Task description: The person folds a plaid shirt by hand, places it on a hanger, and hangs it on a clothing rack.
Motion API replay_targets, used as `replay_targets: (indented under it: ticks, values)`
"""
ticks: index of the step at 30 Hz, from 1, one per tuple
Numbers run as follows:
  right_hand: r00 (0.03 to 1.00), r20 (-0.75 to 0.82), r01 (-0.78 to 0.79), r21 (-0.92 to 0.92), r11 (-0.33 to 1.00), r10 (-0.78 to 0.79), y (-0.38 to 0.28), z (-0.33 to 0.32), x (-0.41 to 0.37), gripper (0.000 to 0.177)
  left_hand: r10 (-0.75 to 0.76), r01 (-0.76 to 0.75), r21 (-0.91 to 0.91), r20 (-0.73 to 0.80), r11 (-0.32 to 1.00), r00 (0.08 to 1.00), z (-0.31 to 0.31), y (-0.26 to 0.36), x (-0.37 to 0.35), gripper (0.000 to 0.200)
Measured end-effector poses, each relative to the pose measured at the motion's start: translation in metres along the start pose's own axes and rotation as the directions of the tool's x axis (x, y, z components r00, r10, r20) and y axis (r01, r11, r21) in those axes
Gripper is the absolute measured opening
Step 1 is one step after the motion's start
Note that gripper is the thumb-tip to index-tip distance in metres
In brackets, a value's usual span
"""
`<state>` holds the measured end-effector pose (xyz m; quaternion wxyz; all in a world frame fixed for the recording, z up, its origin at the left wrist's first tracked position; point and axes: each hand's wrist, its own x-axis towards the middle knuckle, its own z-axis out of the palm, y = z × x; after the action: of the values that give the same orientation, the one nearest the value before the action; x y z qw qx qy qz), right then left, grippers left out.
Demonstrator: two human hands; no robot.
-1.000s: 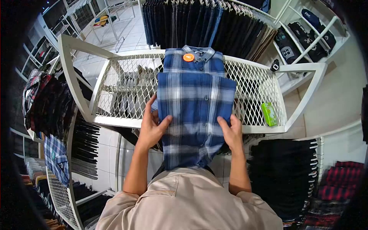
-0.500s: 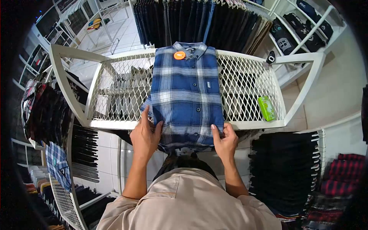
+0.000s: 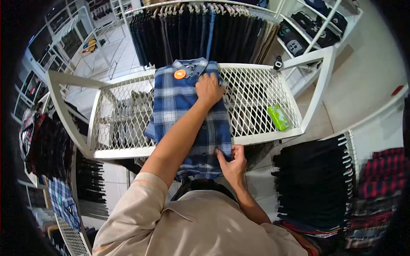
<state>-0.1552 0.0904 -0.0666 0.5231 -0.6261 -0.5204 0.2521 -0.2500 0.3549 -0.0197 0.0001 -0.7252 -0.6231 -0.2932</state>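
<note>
A blue-and-white plaid button-up shirt point(image 3: 168, 116) lies front side up on a white mesh rack top point(image 3: 252, 139), its lower end hanging over the near edge. An orange round tag point(image 3: 180, 74) sits by its collar. My left hand point(image 3: 209, 90) reaches across the shirt to the upper right, just below the collar, with its fingers curled down on the fabric; their tips are partly hidden. At the lower right edge, my right hand point(image 3: 234, 166) pinches the shirt between thumb and fingers.
A green packet point(image 3: 278, 117) lies on the mesh at the right. A small black device point(image 3: 278, 63) is at the rack's back right corner. Hanging dark trousers point(image 3: 183, 36) stand behind. Folded dark garments point(image 3: 314, 187) are at the lower right, and plaid shirts point(image 3: 64, 202) at the left.
My left hand has moved from the shirt's lower left edge up to the collar's right side, its arm crossing the shirt. My right hand stays at the lower right edge. The view has shifted.
</note>
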Motion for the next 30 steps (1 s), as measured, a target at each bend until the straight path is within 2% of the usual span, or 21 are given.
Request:
replay_targets:
  ticks: [4, 7, 8, 11, 12, 13, 15, 17, 18, 19, 21, 22, 23, 25, 27, 28, 29, 30]
  values:
    - [1.0, 0.0, -0.023, -0.016, 1.0, 0.023, 0.002, -0.001, -0.002, 0.034, 0.106, -0.106, 0.01, -0.17, 0.994, 0.98, 0.03, -0.009, -0.007, 0.024]
    - [0.995, 0.041, -0.09, 0.032, 0.995, 0.088, -0.002, -0.003, -0.002, 0.031, 0.041, -0.069, -0.13, -0.21, 0.989, 0.977, 0.038, -0.016, -0.001, 0.025]
    - [0.998, 0.025, -0.061, 0.038, 0.997, 0.06, -0.003, -0.002, -0.003, 0.03, -0.034, -0.01, -0.25, -0.172, 0.968, 0.984, 0.039, -0.019, 0.004, 0.023]
    - [0.998, -0.001, 0.068, 0.012, 0.998, -0.068, -0.016, 0.002, -0.003, 0.026, -0.296, 0.286, -0.6, 0.085, 0.747, 0.951, 0.025, -0.039, 0.025, 0.028]
    - [0.991, 0.005, 0.135, -0.031, 0.99, -0.135, -0.034, -0.001, -0.002, 0.024, -0.275, 0.284, -0.689, 0.126, 0.666, 0.953, 0.012, -0.052, 0.028, 0.033]
    - [0.98, 0.015, 0.201, -0.073, 0.977, -0.201, -0.049, -0.003, -0.001, 0.023, -0.263, 0.333, -0.744, 0.216, 0.58, 0.94, -0.025, -0.051, 0.021, 0.03]
    - [0.97, 0.088, 0.23, -0.003, 0.973, -0.229, -0.06, 0.004, -0.003, 0.023, -0.238, 0.17, -0.842, 0.051, 0.512, 0.97, -0.036, -0.08, 0.017, 0.027]
    - [0.865, 0.273, 0.418, 0.068, 0.906, -0.42, -0.081, 0.002, 0.009, 0.022, -0.243, 0.178, -0.894, 0.081, 0.411, 0.967, -0.057, -0.099, 0.003, 0.023]
    - [0.827, 0.417, 0.352, 0.138, 0.926, -0.376, -0.087, 0.0, 0.017, 0.023, -0.219, 0.196, -0.915, 0.123, 0.354, 0.968, -0.054, -0.117, -0.001, 0.021]
    - [0.808, 0.409, 0.402, 0.144, 0.904, -0.424, -0.078, 0.005, 0.029, 0.03, -0.227, 0.202, -0.938, 0.14, 0.283, 0.964, -0.052, -0.124, -0.007, 0.02]
    - [0.89, 0.249, 0.353, 0.151, 0.923, -0.381, -0.073, 0.019, 0.067, 0.027, -0.23, 0.208, -0.969, 0.174, 0.134, 0.957, -0.05, -0.135, -0.019, 0.019]
    - [0.917, 0.248, 0.298, 0.091, 0.95, -0.312, -0.075, 0.025, 0.093, 0.028, -0.224, 0.261, -0.955, 0.226, 0.143, 0.948, -0.061, -0.132, -0.025, 0.018]
    - [0.94, 0.244, 0.237, 0.03, 0.971, -0.237, -0.077, 0.033, 0.12, 0.029, -0.22, 0.242, -0.964, 0.215, 0.105, 0.951, -0.061, -0.131, -0.027, 0.018]
    - [0.923, 0.115, 0.364, 0.041, 0.93, -0.366, -0.062, 0.07, 0.17, 0.032, -0.218, 0.197, -0.98, 0.186, 0.032, 0.958, -0.058, -0.13, -0.028, 0.019]
    - [0.947, 0.184, 0.289, -0.128, 0.949, -0.264, -0.039, 0.107, 0.205, 0.034, -0.208, 0.182, -0.982, 0.186, -0.041, 0.96, -0.048, -0.137, -0.029, 0.017]
    - [0.946, 0.225, 0.268, -0.149, 0.952, -0.231, -0.04, 0.117, 0.21, 0.035, -0.202, 0.15, -0.989, 0.149, -0.01, 0.968, -0.044, -0.142, -0.03, 0.016]
    - [0.946, 0.236, 0.287, -0.303, 0.909, -0.22, -0.023, 0.133, 0.22, 0.034, -0.198, 0.118, -0.993, 0.112, 0.02, 0.974, -0.041, -0.147, -0.029, 0.016]
    - [0.942, 0.294, 0.261, -0.328, 0.908, -0.164, -0.027, 0.135, 0.221, 0.034, -0.205, 0.128, -0.991, 0.118, 0.035, 0.972, -0.045, -0.147, -0.029, 0.015]
